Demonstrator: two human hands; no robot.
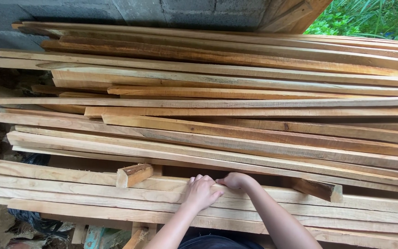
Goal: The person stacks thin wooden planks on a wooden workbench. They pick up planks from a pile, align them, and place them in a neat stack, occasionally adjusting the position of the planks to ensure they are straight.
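Observation:
A big stack of long, rough-sawn wooden planks (217, 138) fills the view, lying left to right. My left hand (201, 192) rests palm-down on a pale plank (93, 181) in the lower layer, fingers curled over its far edge. My right hand (237, 180) sits just to the right, fingers closed and pinching the same plank's edge under the overhanging upper layer. The two hands nearly touch.
Two short wood spacer blocks, one left (134, 174) and one right (318, 188), sit between the lower and upper layers. A grey block wall (130, 10) stands behind the stack. Green plants (374, 18) show at top right. Dark plastic and debris (28, 219) lie at lower left.

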